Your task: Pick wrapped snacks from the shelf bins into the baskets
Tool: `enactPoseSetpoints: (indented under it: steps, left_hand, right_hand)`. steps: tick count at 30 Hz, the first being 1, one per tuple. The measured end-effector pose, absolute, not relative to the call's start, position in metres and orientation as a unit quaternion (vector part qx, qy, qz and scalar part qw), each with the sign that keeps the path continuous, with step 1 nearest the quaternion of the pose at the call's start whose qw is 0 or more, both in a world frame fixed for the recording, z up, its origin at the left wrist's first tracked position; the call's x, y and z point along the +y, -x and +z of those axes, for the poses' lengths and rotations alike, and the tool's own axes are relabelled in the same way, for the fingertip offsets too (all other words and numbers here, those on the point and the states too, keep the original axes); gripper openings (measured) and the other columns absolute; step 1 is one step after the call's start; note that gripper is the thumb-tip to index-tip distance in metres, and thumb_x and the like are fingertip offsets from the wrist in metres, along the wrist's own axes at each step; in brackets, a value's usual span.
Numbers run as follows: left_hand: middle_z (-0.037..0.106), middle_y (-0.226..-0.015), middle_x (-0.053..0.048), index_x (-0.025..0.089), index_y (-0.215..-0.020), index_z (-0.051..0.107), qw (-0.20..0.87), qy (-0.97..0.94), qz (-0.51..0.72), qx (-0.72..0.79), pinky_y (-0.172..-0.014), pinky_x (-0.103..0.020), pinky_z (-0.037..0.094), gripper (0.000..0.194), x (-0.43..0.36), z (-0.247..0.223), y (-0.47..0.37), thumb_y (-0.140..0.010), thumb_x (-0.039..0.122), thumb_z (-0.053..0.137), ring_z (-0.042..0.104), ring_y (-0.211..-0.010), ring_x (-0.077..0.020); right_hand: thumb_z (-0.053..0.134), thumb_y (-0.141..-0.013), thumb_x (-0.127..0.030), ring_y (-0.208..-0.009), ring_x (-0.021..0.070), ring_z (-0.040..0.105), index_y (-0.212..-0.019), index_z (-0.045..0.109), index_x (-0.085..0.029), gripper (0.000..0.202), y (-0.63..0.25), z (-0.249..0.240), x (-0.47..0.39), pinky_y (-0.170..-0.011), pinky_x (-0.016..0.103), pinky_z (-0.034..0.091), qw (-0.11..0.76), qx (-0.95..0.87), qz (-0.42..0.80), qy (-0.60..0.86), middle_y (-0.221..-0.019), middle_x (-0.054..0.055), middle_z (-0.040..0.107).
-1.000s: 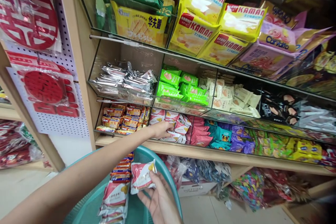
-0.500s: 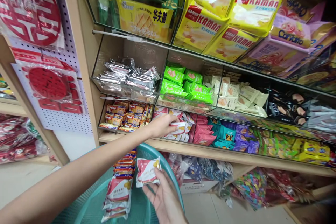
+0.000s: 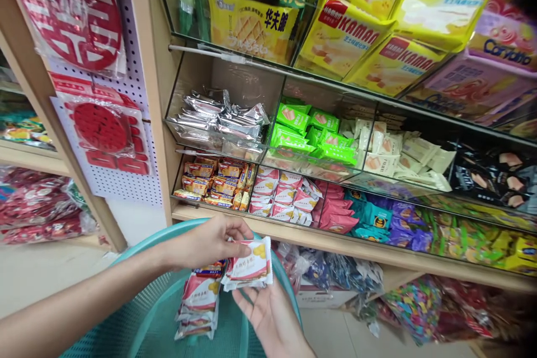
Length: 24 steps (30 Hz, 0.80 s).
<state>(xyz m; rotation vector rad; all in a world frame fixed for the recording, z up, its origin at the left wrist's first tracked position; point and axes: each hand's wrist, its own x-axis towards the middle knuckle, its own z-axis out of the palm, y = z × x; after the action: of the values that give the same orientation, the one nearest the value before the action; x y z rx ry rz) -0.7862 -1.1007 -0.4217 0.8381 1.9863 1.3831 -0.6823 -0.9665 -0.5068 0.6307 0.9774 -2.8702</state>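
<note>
Packets [image 3: 250,268] pinched by closed left hand [image 3: 216,241], just above half-curled right hand [image 3: 272,311], thumb hidden and grip there impossible to tell, apparently supported from below to keep the pile level, with basket [image 3: 230,324] under both hands and shelf [image 3: 335,243] beyond.

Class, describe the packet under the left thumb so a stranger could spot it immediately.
Find the large teal basket beside the shelves. Over its right side, the left hand grips a white-and-pink packet above the right hand. Similar packets lie in the basket; this one is held up.
</note>
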Motion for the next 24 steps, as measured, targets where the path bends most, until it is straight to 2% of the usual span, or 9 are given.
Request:
enactPoseSetpoints:
  steps: [6, 10, 15, 17, 20, 22, 24]
  left_hand:
    - [0.063, -0.074, 0.001, 0.015, -0.089, 0.063, 0.241, -0.335, 0.467, 0.782, -0.057, -0.021, 0.04, 0.028, -1.103, -0.429, 0.788, -0.076, 0.039, 0.061, 0.053, -0.066, -0.0129]
    - [0.064, -0.077, 0.0, 0.017, -0.091, 0.064, 0.161, -0.352, 0.409, 0.826, -0.06, -0.023, 0.041, 0.024, -1.105, -0.432, 0.788, -0.079, 0.036, 0.057, 0.055, -0.068, -0.0152]
    - [0.064, -0.097, -0.007, 0.019, -0.097, 0.065, 0.027, -0.395, 0.36, 0.844, -0.082, -0.033, 0.044, 0.021, -1.112, -0.429, 0.777, -0.085, 0.03, 0.051, 0.057, -0.094, -0.0223]
    - [0.06, -0.108, -0.008, 0.021, -0.106, 0.063, 0.013, -0.423, 0.336, 0.841, -0.088, -0.037, 0.043, 0.027, -1.117, -0.427, 0.772, -0.087, 0.036, 0.053, 0.054, -0.102, -0.0241]
    - [0.053, -0.124, -0.011, 0.023, -0.124, 0.053, 0.019, -0.434, 0.272, 0.859, -0.094, -0.044, 0.042, 0.055, -1.126, -0.432, 0.766, -0.078, 0.05, 0.064, 0.049, -0.113, -0.0301]
    - [0.048, -0.131, -0.013, 0.023, -0.133, 0.045, 0.007, -0.433, 0.235, 0.87, -0.097, -0.048, 0.04, 0.068, -1.133, -0.443, 0.766, -0.074, 0.05, 0.067, 0.045, -0.119, -0.0336]
    - [0.043, -0.137, -0.013, 0.026, -0.139, 0.035, -0.014, -0.434, 0.223, 0.873, -0.1, -0.048, 0.038, 0.071, -1.141, -0.455, 0.767, -0.078, 0.045, 0.066, 0.041, -0.124, -0.0334]
  right_hand:
    - [0.068, -0.073, -0.047, -0.096, 0.0218, 0.065, -0.117, 0.056, -0.016, 0.055, 0.682, -0.505, -0.969, -0.084, 0.038, 0.052, 0.046, 0.315, -0.924, -0.21, -0.112, 0.011, 0.069]
    - [0.067, -0.074, -0.048, -0.094, 0.0212, 0.065, -0.117, 0.057, -0.017, 0.054, 0.683, -0.502, -0.97, -0.083, 0.038, 0.052, 0.053, 0.323, -0.923, -0.203, -0.114, 0.011, 0.068]
    - [0.064, -0.077, -0.047, -0.093, 0.0198, 0.065, -0.112, 0.06, -0.018, 0.045, 0.687, -0.496, -0.973, -0.082, 0.038, 0.052, 0.058, 0.334, -0.92, -0.199, -0.111, 0.008, 0.069]
    - [0.062, -0.079, -0.046, -0.092, 0.0187, 0.065, -0.111, 0.061, -0.019, 0.042, 0.69, -0.494, -0.975, -0.083, 0.037, 0.052, 0.057, 0.339, -0.918, -0.196, -0.11, 0.007, 0.07]
    - [0.059, -0.081, -0.047, -0.091, 0.0173, 0.065, -0.112, 0.06, -0.018, 0.043, 0.693, -0.492, -0.979, -0.082, 0.035, 0.051, 0.065, 0.35, -0.917, -0.179, -0.112, 0.008, 0.069]
    - [0.058, -0.081, -0.047, -0.09, 0.0174, 0.065, -0.113, 0.06, -0.017, 0.044, 0.696, -0.49, -0.982, -0.08, 0.033, 0.051, 0.068, 0.353, -0.918, -0.167, -0.111, 0.009, 0.069]
    - [0.058, -0.082, -0.046, -0.092, 0.0181, 0.065, -0.112, 0.061, -0.016, 0.043, 0.699, -0.487, -0.985, -0.082, 0.033, 0.051, 0.067, 0.347, -0.921, -0.162, -0.108, 0.009, 0.071]
